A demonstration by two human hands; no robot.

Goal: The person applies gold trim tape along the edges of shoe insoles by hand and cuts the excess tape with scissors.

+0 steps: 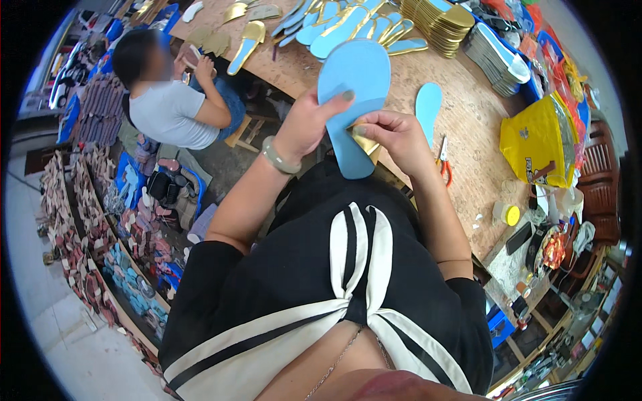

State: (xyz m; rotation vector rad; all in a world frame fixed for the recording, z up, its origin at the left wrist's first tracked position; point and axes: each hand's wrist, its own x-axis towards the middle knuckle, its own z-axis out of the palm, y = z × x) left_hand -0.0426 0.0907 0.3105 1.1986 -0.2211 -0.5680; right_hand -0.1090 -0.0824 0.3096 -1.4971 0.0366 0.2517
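In front of my body I hold a light blue, sole-shaped shoe insole (354, 70), tilted with its wide end away from me. My left hand (309, 123) is closed on its left edge, the thumb lying across the blue face. At the right edge, near the narrower end, my right hand (396, 136) pinches a piece of gold material (366, 142). How far that gold piece reaches behind the insole is hidden. Another light blue insole (428, 110) lies on the table just right of my right hand. Below it are orange-handled scissors (445, 162).
The wooden table (471, 134) bears stacked gold soles (438, 30), piled blue-and-gold insoles (341, 30) and a yellow bag (535, 137). A yellow-lidded jar (507, 214) and a phone (519, 238) sit nearer. A seated co-worker (174, 110) handles a piece at the left.
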